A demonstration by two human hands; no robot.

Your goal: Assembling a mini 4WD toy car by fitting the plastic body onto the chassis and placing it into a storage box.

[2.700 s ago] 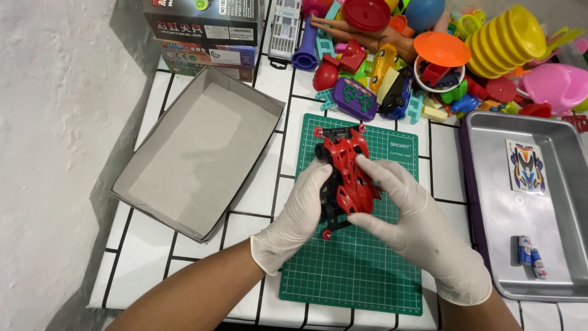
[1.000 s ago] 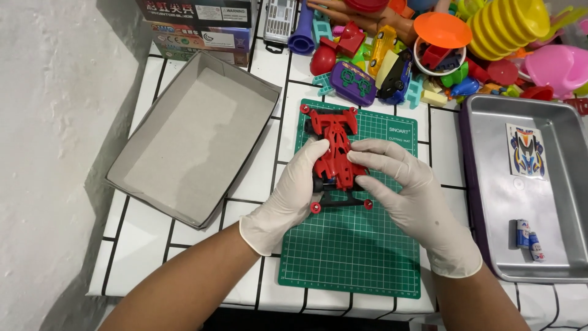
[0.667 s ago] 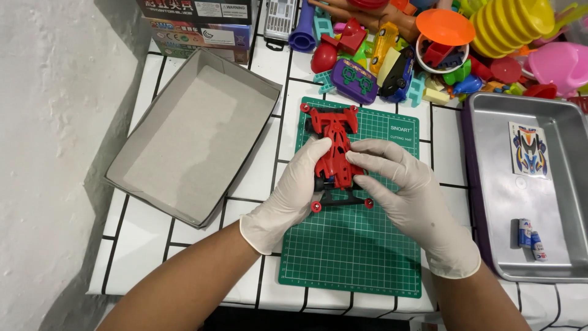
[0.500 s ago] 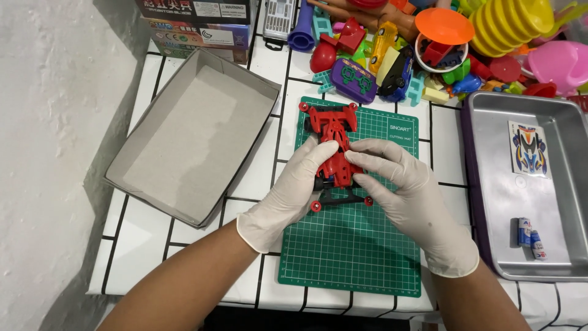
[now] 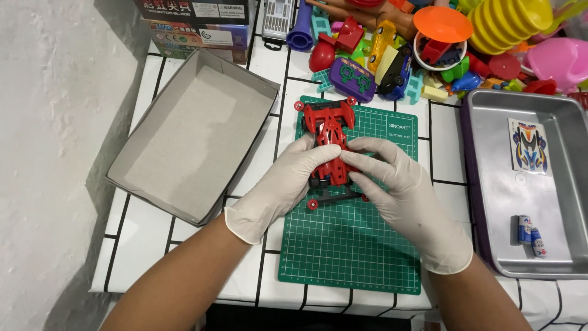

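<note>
A red toy race car with a black chassis lies lengthwise on the green cutting mat. Both my hands wear white gloves. My left hand grips the car's left side, thumb on top of the red body. From the right, my right hand holds the car, its fingertips pressing the body's middle. The car's rear wing and small red rollers stick out beyond my fingers at the far end; a black bar with red rollers shows at the near end.
An empty grey cardboard box lid lies left of the mat. A metal tray at right holds a sticker sheet and two small batteries. A heap of colourful plastic toys and printed boxes line the back.
The car and my hands have stayed on the mat; earlier the car sat tilted, now it lies straighter with both hands pressing its body. The camera shifted slightly.
</note>
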